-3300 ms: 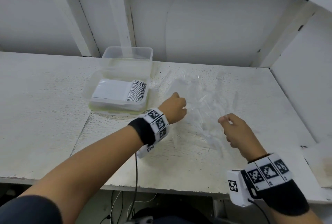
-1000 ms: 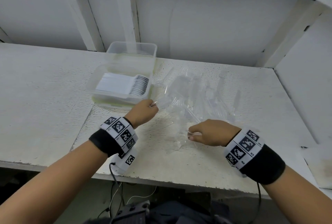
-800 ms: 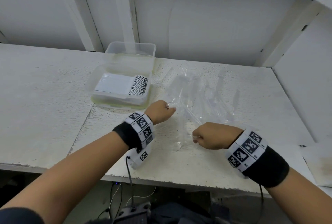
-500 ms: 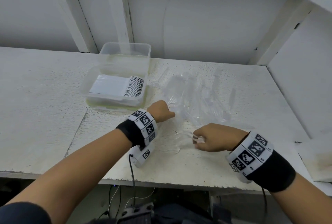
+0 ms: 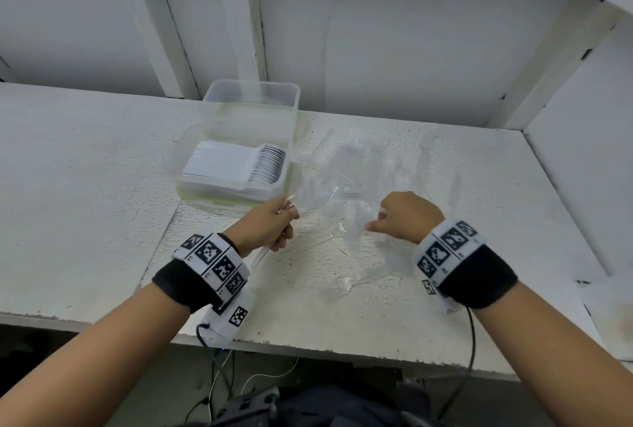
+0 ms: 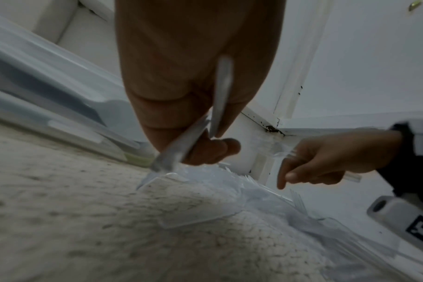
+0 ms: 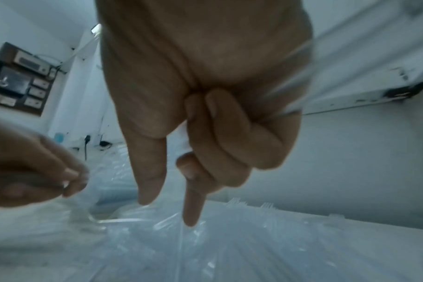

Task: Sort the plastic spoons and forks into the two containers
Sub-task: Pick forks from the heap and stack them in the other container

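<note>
Many clear plastic forks and spoons [image 5: 359, 169] lie in a loose pile on the white table, right of two clear containers. The near container [image 5: 191, 183] holds a neat row of stacked cutlery; the far container [image 5: 253, 92] looks empty. My left hand [image 5: 284, 221] grips a couple of clear utensils [image 6: 188, 141] just in front of the near container's right corner. My right hand [image 5: 375, 221] holds several clear utensils [image 7: 292, 84] in its curled fingers, while its thumb and index finger [image 7: 191, 206] point down at the pile [image 7: 229, 238].
The white table [image 5: 85, 204] meets a white back wall and a side panel [image 5: 582, 152] at the right. Its front edge [image 5: 308, 348] is close to my wrists, with cables hanging below. A clear plastic sheet [image 5: 346, 276] lies under the pile.
My left hand has drawn back left from the pile towards the near container with utensils in it. My right hand has moved up into the pile, thumb and index finger now stretched out.
</note>
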